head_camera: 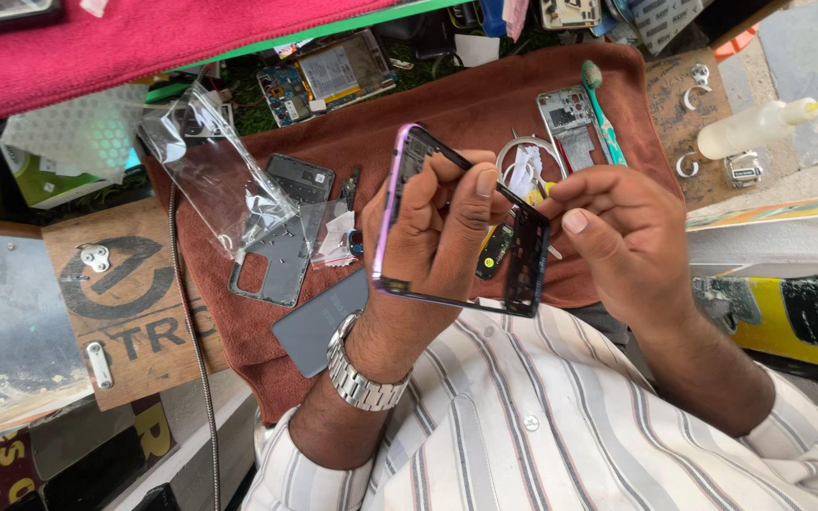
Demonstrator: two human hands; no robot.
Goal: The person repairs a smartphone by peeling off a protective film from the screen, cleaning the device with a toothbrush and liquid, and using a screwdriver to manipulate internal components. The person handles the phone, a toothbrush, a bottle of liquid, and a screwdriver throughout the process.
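The single head-worn camera looks steeply down, close over the brown cloth point(485, 104) on the workbench. The person's striped shirt point(542, 416) fills the lower edge, so the bench appears beyond the chest

Brown towel point(485, 104) (rumpled), grey back cover point(319, 326), plastic bag point(210, 161), toothbrush point(603, 109)

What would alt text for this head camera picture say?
Two hands hold an empty phone frame over a brown cloth: left hand grips it, right hand pinches its edge. Phone parts lie around.
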